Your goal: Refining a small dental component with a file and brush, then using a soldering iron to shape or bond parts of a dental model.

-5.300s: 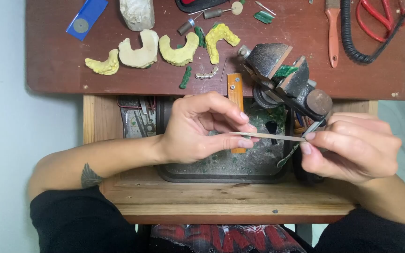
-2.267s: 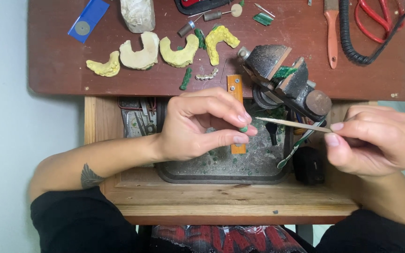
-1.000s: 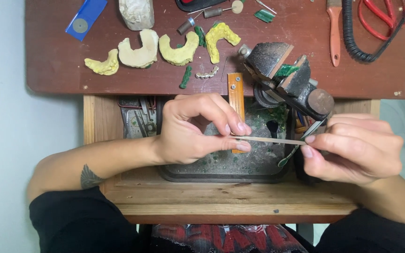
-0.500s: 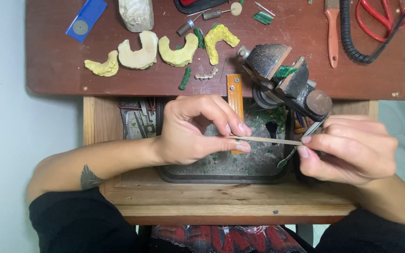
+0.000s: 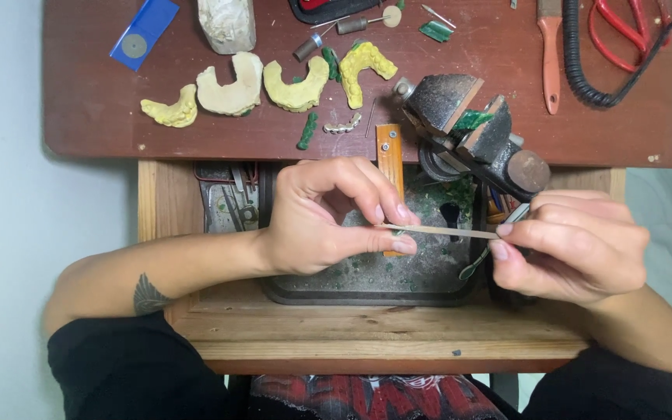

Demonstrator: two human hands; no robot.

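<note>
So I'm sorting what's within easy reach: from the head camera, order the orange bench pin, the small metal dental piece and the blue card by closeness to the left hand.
1. orange bench pin: right beside the left hand, partly behind its fingers.
2. small metal dental piece: just above the hand, on the red-brown table top.
3. blue card: far up at the table's left corner.

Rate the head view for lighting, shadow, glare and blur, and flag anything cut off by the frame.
Head view: soft, even light with no strong glare on the desk top; faint shadow beneath the left hand over the dark tray; right hand, thin strip and vise all sharp, with no motion blur; the red scissors and the black coiled cord are cropped at the top edge.
</note>
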